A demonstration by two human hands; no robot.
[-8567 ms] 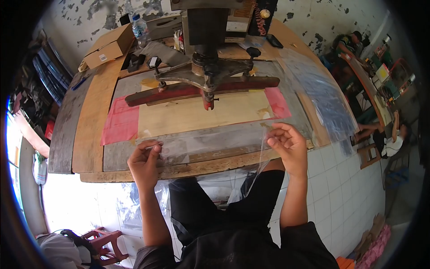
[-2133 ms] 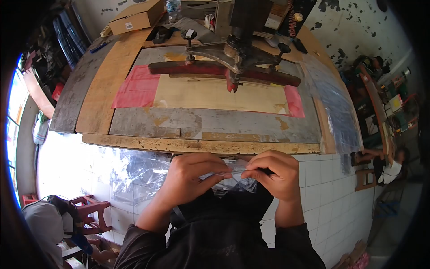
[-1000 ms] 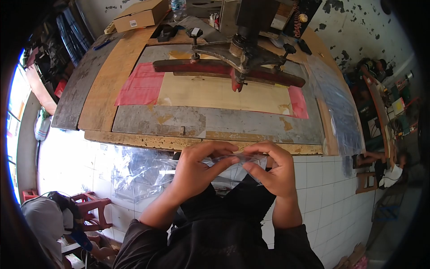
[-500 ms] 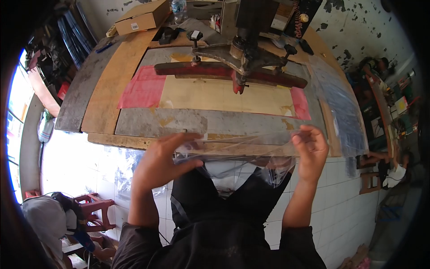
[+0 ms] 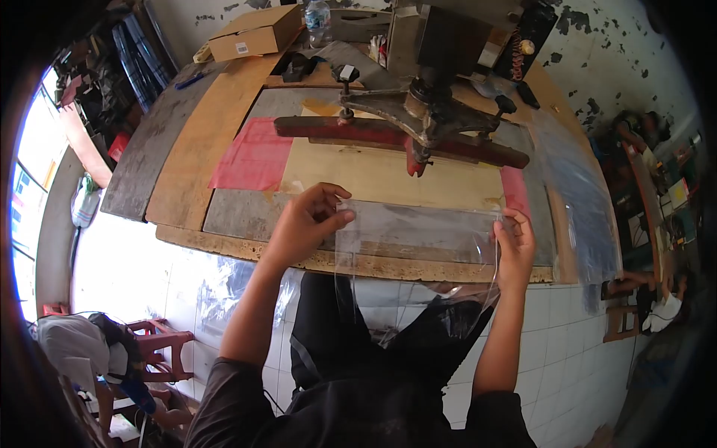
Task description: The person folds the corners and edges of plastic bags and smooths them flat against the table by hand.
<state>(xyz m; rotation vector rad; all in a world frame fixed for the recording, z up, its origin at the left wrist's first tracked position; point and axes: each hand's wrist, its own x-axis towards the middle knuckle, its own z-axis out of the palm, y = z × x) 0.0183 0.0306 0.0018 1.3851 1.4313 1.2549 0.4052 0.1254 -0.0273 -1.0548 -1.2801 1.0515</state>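
Note:
A clear plastic sheet [image 5: 418, 243] stretches between my two hands, over the table's front edge, its lower part hanging above my lap. My left hand [image 5: 312, 220] pinches its upper left corner between thumb and fingers. At the upper right corner, my right hand [image 5: 515, 239] grips it the same way. Just beyond lies a pale yellow strip [image 5: 388, 175] on the grey work plate [image 5: 239, 218], with a pink piece [image 5: 248, 153] at its left end and another at its right. Above the strip hangs a press head with a long red bar [image 5: 347, 134].
Stacked clear plastic sheets [image 5: 586, 201] lie along the table's right side. At the back are a cardboard box [image 5: 254, 33] and a water bottle [image 5: 317, 19]. A person [image 5: 75, 347] sits low at left near a red stool [image 5: 160, 343]; more people are at far right.
My left hand has moved forward and right, and its fingers have closed on the sheet's corner. The sheet, bunched before, is now spread flatter between both hands. The view has shifted slightly.

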